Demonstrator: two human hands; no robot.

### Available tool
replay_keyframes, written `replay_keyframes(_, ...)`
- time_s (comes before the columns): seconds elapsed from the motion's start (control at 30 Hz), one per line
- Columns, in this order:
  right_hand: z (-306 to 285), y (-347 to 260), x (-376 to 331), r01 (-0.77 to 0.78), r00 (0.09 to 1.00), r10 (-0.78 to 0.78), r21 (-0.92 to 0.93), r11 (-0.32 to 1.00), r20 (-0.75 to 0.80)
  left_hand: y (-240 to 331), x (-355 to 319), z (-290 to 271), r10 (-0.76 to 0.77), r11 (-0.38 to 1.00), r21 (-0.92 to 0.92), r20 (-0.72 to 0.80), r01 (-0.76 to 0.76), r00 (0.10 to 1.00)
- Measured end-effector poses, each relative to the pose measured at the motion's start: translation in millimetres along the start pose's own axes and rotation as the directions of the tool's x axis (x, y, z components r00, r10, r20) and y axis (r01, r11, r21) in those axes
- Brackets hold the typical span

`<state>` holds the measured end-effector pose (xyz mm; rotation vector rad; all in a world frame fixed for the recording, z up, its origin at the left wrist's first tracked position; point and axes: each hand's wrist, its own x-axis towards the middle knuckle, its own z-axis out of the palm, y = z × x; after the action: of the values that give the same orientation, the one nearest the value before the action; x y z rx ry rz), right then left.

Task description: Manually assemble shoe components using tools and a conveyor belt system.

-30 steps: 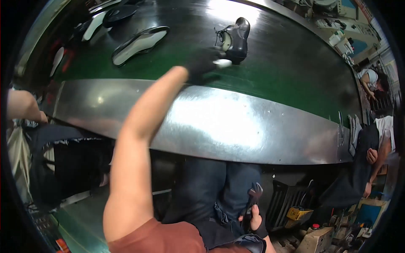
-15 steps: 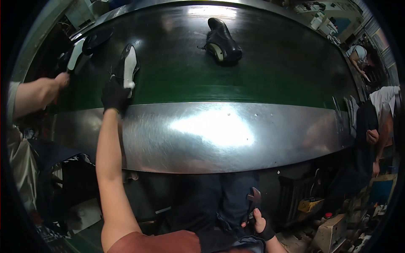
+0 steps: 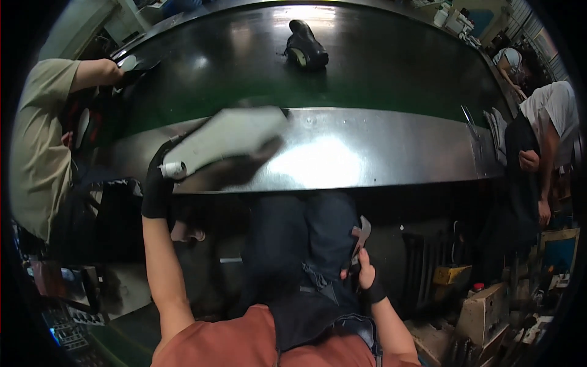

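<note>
My left hand (image 3: pixel 159 183), in a black glove, grips a shoe upper (image 3: pixel 229 136) on a last by its heel end. It is turned bottom up over the near metal strip, with its pale sole side showing and its toe pointing right. Motion blurs its outline. Low at the right, beside my thigh, my right hand (image 3: pixel 367 274) is closed around a hammer (image 3: pixel 362 231), its curved metal head pointing up. Most of the handle is hidden.
A black shoe upper (image 3: pixel 309 52) rests on the dark green conveyor belt (image 3: pixel 391 85); a metal strip (image 3: pixel 422 147) edges it. At the left a co-worker (image 3: pixel 43 147) reaches over the belt. Other people stand at the right, near a wooden box (image 3: pixel 483 315) and a yellow box (image 3: pixel 451 275).
My left hand has drawn the shoe upper off the belt toward me, swinging its toe right. The hammer remains in my right hand. The co-worker at the left has leaned farther over the belt.
</note>
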<state>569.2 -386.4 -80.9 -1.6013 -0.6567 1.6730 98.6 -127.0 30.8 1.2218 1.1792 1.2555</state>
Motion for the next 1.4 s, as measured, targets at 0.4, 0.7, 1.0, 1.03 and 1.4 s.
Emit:
replay_keyframes(0.4, 19.4, -53.2, -84.3, 0.078, 0.978, -0.047, -0.146, 0.986, 0.204, -65.6, -161.2, 230.1, 0.062, 0.988, -0.152, 0.284, -0.018, 0.957)
replay_keyframes(0.7, 67.4, -32.3, -93.4, 0.053, 0.922, -0.054, 0.015, 0.998, 0.383, -47.1, -164.1, 224.4, 0.082, 0.942, -0.325, 0.448, 0.077, 0.89)
replay_keyframes(1.0, 70.2, -59.3, -104.6, -0.279, 0.854, 0.083, 0.317, 0.906, 0.514, -38.7, -185.0, 229.8, 0.159, 0.981, -0.155, 0.301, -0.117, 0.94)
replay_keyframes(1.03, 66.9, -62.1, -106.7, -0.218, 0.867, 0.111, 0.169, 0.961, 0.485, -35.6, -187.8, 229.6, 0.155, 0.982, -0.154, 0.299, -0.113, 0.941)
replay_keyframes(1.4, 67.3, 12.0, -103.0, 0.662, 0.749, -0.333, -0.648, 0.376, 0.572, -5.8, -223.3, 206.0, 0.354, 0.932, -0.074, 0.39, -0.354, 0.85)
